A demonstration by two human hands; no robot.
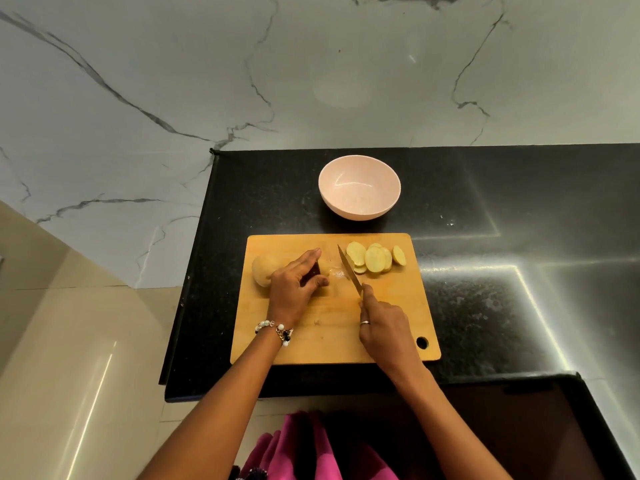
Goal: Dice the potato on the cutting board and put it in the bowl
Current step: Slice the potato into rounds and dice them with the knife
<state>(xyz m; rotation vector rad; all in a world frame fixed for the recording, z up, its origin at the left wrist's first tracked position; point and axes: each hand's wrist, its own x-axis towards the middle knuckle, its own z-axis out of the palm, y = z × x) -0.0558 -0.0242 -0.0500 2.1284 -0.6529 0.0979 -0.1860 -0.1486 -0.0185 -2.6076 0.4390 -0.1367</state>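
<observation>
While gripping knife in right hand, beside slices, with left hand curled over potato on board.

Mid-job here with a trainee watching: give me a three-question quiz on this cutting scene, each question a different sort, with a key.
1. True or false: the bowl already holds potato pieces.
2. Which hand holds the knife? A) left B) right C) neither
3. Fill in: the cut slices lie on the cutting board to the ____ of the blade.

Key:
1. False. The bowl looks empty.
2. B. The right hand grips the handle, while the left hand holds the uncut potato with curled fingers.
3. Right.
</observation>
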